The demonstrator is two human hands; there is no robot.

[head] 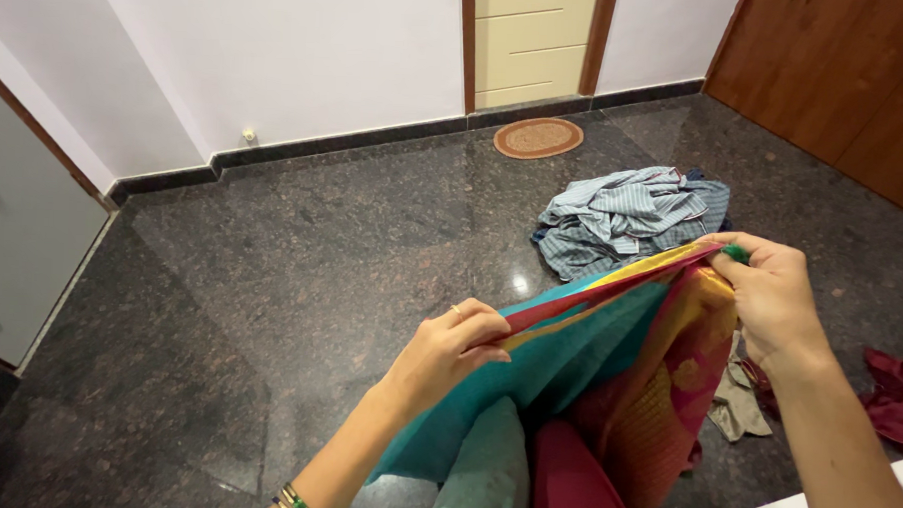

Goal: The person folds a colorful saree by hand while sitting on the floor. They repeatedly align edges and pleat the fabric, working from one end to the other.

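Dark polished stone floor [302,249] reflects a spot of light. White walls [278,58] meet a dark skirting. A cream door [532,41] stands behind an oval mat [538,138]; wooden cupboard [838,77] at right.

Both bare arms reach forward, the ringed left hand [455,341] pinching shut near, the right hand [770,290] gripping farther right.
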